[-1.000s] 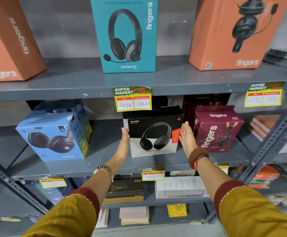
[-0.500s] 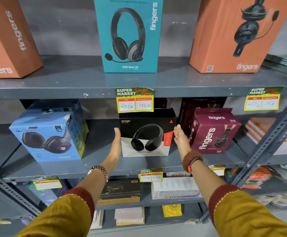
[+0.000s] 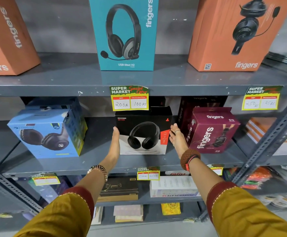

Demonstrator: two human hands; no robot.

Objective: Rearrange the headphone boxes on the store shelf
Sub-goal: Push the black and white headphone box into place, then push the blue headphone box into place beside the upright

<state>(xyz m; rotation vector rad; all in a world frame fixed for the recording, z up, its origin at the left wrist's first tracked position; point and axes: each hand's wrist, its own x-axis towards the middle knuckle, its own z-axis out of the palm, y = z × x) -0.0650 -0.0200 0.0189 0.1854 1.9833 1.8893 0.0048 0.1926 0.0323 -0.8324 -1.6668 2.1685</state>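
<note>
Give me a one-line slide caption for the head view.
Both hands, left and right, flank the black headphone box on the middle shelf.

left arm: stretched forward from a mustard sleeve with a maroon cuff, a metal bracelet at the wrist
left hand (image 3: 115, 144): flat, fingers straight and together, palm turned inward to the right
right arm: stretched forward, a brown band around the wrist
right hand (image 3: 177, 138): flat, palm facing left, a ring on one finger
</note>
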